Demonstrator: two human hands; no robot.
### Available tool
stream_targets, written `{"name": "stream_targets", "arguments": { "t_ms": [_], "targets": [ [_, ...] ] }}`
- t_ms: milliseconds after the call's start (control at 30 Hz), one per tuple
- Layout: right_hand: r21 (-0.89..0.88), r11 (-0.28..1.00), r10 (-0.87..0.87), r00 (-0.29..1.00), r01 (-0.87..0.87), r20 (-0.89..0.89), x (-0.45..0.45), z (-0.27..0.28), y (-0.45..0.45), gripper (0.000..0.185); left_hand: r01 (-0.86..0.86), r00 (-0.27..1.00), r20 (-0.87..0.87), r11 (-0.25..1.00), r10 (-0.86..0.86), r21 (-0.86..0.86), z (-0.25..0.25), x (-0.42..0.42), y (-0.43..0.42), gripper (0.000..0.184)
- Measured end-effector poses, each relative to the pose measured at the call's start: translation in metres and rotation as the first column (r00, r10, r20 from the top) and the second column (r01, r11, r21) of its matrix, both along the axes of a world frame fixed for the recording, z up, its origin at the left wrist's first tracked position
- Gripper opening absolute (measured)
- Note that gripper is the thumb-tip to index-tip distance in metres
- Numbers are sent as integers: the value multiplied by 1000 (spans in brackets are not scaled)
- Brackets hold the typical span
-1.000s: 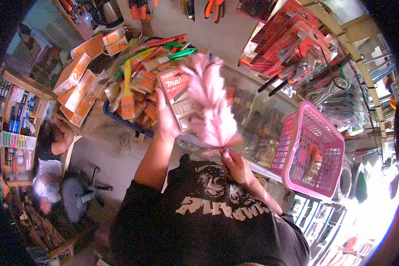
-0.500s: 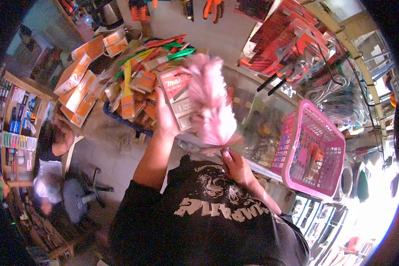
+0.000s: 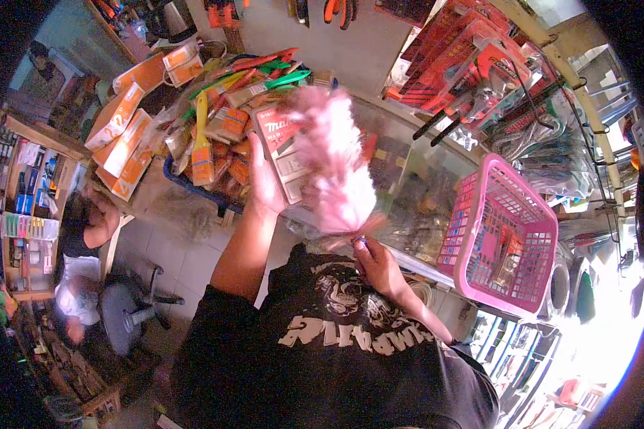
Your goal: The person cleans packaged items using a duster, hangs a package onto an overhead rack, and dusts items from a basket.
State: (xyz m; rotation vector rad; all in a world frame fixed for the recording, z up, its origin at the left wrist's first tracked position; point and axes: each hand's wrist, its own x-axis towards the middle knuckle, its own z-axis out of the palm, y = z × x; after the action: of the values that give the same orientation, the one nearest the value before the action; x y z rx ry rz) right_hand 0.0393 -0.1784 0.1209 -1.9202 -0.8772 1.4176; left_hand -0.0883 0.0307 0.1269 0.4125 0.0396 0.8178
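My left hand (image 3: 266,184) is closed around the edge of a red and white blister pack (image 3: 276,136) with "Makita" lettering, held upright over the counter. In my right hand (image 3: 378,266) is the handle end of a pink and white fluffy duster (image 3: 336,157), its fibres smeared by motion. The duster's head lies against or just in front of the pack's right side and hides part of it; I cannot tell whether they touch. Behind the pack, a pile of paintbrushes (image 3: 229,123) with yellow, green and red handles fills a blue basket (image 3: 186,187).
A pink plastic basket (image 3: 467,282) with packets inside stands on the glass counter (image 3: 426,207) at right. Red carded tools (image 3: 458,57) hang behind it. Orange boxes (image 3: 125,150) stack at left. Another person (image 3: 86,286) is by an office chair (image 3: 125,322) and shelves.
The duster has shifted slightly left across the pack, covering more of its lettering. My right hand moved a little left with it; my left hand still holds the pack.
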Motion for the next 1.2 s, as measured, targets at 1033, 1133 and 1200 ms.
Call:
{"name": "stream_targets", "arguments": {
  "t_ms": [1033,1133,1200],
  "targets": [
    [242,970,-22,998,7,61,3,-21,-2,35,100,992,-83,994,-96,41,2,6,0,72],
    [179,980,69,993,-85,96,8,-20,-2,34,38,995,-101,975,-16,220,7,7,-3,71],
    [304,935,118,968,-184,223,5,-20,-4,34,173,981,-112,975,-158,142,-18,11,10,68]
  ]
}}
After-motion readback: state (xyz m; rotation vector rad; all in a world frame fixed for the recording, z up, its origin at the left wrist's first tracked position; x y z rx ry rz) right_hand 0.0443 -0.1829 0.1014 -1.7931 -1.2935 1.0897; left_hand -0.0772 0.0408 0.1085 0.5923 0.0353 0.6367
